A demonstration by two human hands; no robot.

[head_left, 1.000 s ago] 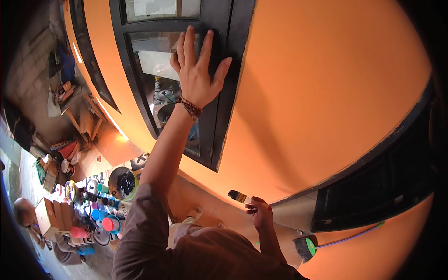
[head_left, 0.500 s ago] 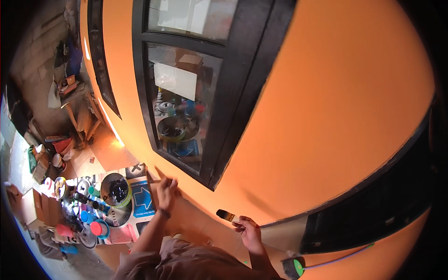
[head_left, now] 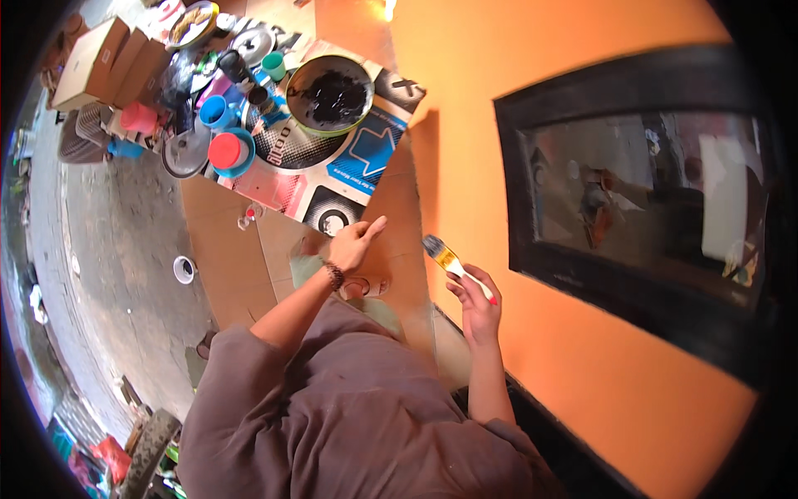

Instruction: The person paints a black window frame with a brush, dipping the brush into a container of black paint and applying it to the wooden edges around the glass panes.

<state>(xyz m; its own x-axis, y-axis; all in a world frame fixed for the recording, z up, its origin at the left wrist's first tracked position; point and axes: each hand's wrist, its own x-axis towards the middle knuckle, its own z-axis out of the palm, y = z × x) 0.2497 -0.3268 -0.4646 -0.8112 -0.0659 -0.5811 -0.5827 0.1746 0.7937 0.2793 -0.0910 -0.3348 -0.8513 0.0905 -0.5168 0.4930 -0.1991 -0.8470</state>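
Paintbrush [head_left: 445, 256], 1 only, sits in right hand [head_left: 474, 301]; left hand [head_left: 353, 244] bare.

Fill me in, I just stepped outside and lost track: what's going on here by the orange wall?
A person is standing beside an orange wall with a black-framed window. Their right hand holds a small paintbrush, bristles dark and pointing up, away from the wall. The left hand is open and empty, stretched toward the floor. Farther off, a bowl of black paint sits on a printed sheet among coloured pots and lids.
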